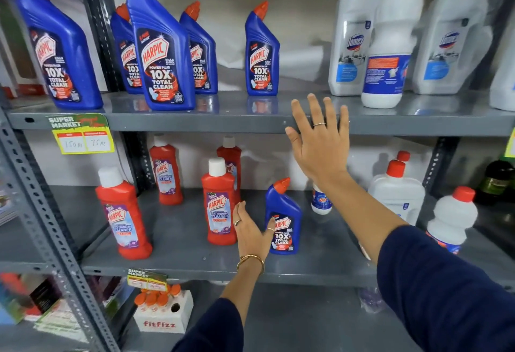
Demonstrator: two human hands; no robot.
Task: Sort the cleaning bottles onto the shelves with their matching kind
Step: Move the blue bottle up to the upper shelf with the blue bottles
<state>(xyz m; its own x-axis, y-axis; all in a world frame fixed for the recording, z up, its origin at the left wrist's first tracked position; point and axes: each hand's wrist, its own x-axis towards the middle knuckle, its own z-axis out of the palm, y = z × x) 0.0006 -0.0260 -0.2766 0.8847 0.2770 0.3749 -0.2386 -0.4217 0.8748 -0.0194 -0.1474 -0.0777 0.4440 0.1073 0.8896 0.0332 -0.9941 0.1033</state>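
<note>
The stray blue Harpic bottle (282, 219) stands upright on the middle shelf (181, 243) among red bathroom cleaners, the open left hand (252, 233) touching its side (open right hand (317, 142) raised, farther off).

Yellow price tag (83, 134) reading 150 and 75, stuck below-left on the upper shelf's front edge. Well below the price tag, a white Fitfizz box (164, 314) of orange-capped bottles; far right of it, a dark green-labelled bottle (497, 181).
</note>
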